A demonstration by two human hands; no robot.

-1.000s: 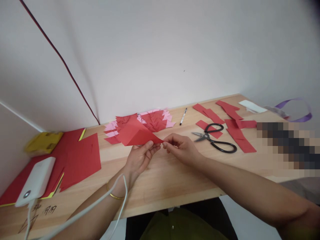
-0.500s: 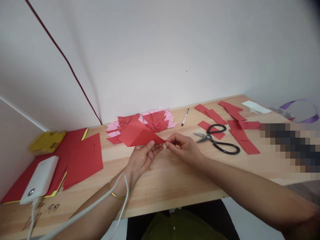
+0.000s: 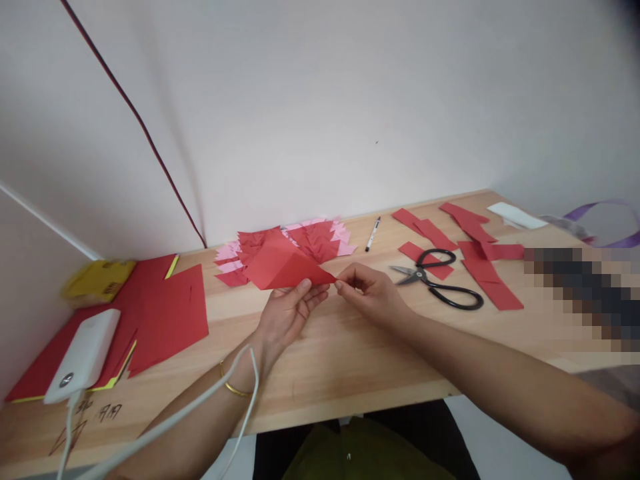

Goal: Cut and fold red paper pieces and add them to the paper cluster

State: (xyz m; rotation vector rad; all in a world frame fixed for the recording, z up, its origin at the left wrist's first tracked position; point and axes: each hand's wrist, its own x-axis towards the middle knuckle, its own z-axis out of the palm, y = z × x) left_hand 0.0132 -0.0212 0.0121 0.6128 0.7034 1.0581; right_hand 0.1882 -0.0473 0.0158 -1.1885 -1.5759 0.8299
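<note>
A folded sheet of red paper [image 3: 285,263] is held above the table, narrowing to a point on its right side. My left hand [image 3: 290,310] grips its lower edge, thumb on top and fingers beneath. The pointed right corner is pinched between the thumb and finger of my right hand [image 3: 367,290]. Behind the sheet lie folded red and pink paper pieces [image 3: 320,241] in overlapping rows, partly hidden by it. Black-handled scissors [image 3: 423,275] lie with blades apart to the right of my right hand.
Red paper strips [image 3: 493,283] and a pen [image 3: 373,235] lie on the wooden table [image 3: 350,373]. Large red sheets [image 3: 173,313], a white power bank [image 3: 85,353] and a yellow packet [image 3: 103,281] occupy the left. A white cable [image 3: 175,407] crosses my left forearm.
The view has shifted slightly, moving the table things a little to the right. Both hands keep their hold on the red paper, with hardly any other movement.
</note>
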